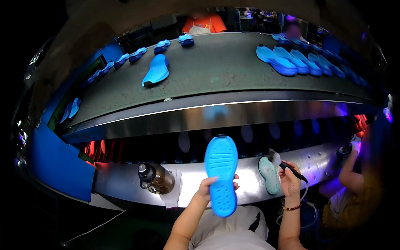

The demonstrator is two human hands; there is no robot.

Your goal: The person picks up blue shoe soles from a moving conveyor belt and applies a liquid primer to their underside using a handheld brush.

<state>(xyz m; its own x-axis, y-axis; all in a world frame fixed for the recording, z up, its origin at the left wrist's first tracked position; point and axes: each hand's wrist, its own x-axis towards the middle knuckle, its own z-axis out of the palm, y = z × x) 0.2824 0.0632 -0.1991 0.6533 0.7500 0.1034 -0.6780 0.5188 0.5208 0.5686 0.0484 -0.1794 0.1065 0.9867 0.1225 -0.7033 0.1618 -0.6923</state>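
Note:
A bright blue shoe sole point(222, 175) is gripped near its middle by my left hand point(205, 188), its ridged and dimpled face turned up toward me. My right hand point(289, 180) is closed around the black handle of a brush point(276, 158), whose bristles point up and left. A cord or thin tube hangs from the handle's lower end. Just left of that hand, a pale green sole-shaped piece point(269, 176) lies on the metal ledge, close under the bristles. The brush and the blue sole are apart.
A dark bottle point(156, 178) stands on a cloth on the metal ledge point(246, 183). Beyond it runs a green conveyor belt point(208, 66) carrying blue soles point(276, 61). Lower down is a dark channel with soles and red glow. Another person's arm point(351, 168) works at right.

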